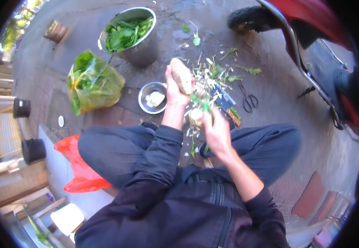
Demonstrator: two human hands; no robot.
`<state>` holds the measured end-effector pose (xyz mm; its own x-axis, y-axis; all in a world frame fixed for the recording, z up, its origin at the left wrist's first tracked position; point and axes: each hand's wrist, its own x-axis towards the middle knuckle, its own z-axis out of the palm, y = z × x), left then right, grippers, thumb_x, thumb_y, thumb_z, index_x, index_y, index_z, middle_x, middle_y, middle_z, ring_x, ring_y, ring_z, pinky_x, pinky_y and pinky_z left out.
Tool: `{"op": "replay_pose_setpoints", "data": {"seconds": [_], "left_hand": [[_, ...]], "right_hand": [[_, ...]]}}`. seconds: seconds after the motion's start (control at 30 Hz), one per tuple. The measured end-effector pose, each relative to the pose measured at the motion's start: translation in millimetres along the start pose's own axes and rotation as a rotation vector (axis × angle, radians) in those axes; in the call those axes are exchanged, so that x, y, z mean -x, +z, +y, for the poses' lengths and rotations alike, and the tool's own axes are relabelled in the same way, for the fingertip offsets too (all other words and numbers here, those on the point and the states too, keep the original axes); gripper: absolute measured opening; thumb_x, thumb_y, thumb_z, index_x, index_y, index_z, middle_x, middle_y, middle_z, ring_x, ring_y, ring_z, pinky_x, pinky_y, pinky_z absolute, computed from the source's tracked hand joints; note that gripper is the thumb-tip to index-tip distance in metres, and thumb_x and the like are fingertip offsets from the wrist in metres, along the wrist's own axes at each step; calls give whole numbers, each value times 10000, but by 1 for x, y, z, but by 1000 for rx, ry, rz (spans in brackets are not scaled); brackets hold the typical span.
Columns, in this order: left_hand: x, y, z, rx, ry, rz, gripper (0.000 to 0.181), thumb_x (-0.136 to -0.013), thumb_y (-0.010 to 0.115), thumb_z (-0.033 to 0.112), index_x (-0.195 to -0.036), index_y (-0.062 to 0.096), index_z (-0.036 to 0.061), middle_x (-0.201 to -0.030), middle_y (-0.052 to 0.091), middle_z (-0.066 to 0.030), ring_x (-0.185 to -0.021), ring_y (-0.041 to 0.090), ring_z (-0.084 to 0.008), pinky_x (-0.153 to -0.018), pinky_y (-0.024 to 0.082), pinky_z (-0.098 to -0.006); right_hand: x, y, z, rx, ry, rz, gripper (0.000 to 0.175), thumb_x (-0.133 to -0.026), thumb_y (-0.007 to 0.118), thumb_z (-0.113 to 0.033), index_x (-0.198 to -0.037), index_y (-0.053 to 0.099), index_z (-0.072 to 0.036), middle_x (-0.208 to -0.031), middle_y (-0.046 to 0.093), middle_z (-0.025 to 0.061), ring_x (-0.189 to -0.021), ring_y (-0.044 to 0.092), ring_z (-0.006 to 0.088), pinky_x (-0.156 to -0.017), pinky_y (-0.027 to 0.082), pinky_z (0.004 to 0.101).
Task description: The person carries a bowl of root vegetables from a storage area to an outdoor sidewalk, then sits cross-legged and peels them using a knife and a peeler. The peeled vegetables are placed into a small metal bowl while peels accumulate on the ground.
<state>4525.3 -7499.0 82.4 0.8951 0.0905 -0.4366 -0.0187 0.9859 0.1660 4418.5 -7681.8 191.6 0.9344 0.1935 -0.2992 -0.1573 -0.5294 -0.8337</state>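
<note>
My left hand (178,91) holds a long, pale, rough-skinned root vegetable (181,76) upright. Closed around a green-handled tool (205,105), my right hand (216,128) is just below and to the right; the tool's head is blurred. A pale, rounded root piece (195,117) lies beside the right fingers. White peelings (209,74) and leaf scraps cover the ground beyond. A cleaver (222,96) with a wooden handle rests among them, and dark scissors (249,100) lie to its right. Left of my left hand, a steel bowl (140,98) contains a white piece.
A metal bucket (139,51) of green leaves and a tied plastic bag of leaves (97,82) stand ahead on the left. A red plastic bag (80,170) lies by my left knee. A red motorbike (309,62) is at the right, near a rusty tin (55,31) across on the far left.
</note>
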Motion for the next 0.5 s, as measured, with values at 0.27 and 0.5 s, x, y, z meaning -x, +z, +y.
{"op": "replay_pose_setpoints", "data": {"seconds": [0.27,0.5], "left_hand": [[6,9,-4,-76,67,-92,606,-1028,673,626,-1233,650,56,-944,712,-115,-813,724,-262,-718,643,-369],[18,14,-28,61,-131,-156,591,-1083,573,608,-1297,642,61,-962,727,-163,-872,737,-286,-756,659,-393]], "right_hand": [[1,6,10,72,-100,3,354,-1117,544,-359,-1261,608,-43,-837,732,298,-816,754,473,-753,561,571],[-15,3,-14,-143,43,33,349,-1150,522,-295,-1300,606,8,-890,733,148,-748,693,217,-725,557,413]]}}
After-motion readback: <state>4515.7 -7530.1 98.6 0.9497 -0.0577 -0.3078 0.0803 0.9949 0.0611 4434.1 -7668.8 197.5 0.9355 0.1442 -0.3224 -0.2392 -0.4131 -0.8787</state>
